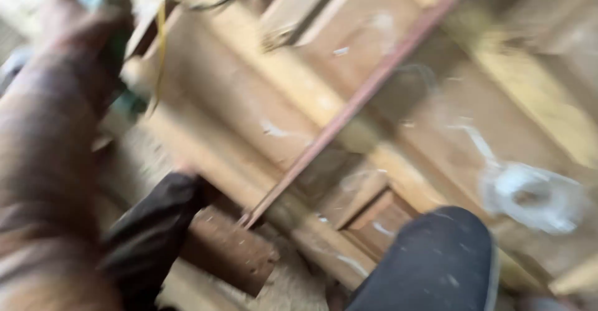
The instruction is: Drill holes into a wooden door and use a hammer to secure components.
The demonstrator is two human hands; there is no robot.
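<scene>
The whole view is smeared by motion, looking down on a rough structure of pale wooden boards and beams (293, 93) that run diagonally from upper left to lower right, dusted with sawdust and streaked with white marks. A long thin reddish-brown strip (355, 99) crosses them the other way, its long axis running from the upper right corner down to a lower end near the centre bottom, where it meets a dark reddish-brown block of wood (230, 252). A coil of white cord or plastic (536, 196) lies on the boards at right, well apart from the strip. The left hand (68, 30) rises at the upper left edge, apparently closed around a green object (121, 62), though blur hides the grip. The right hand is not in view. A dark knee (436, 264) fills the bottom, leaving open boards between it and the strip
</scene>
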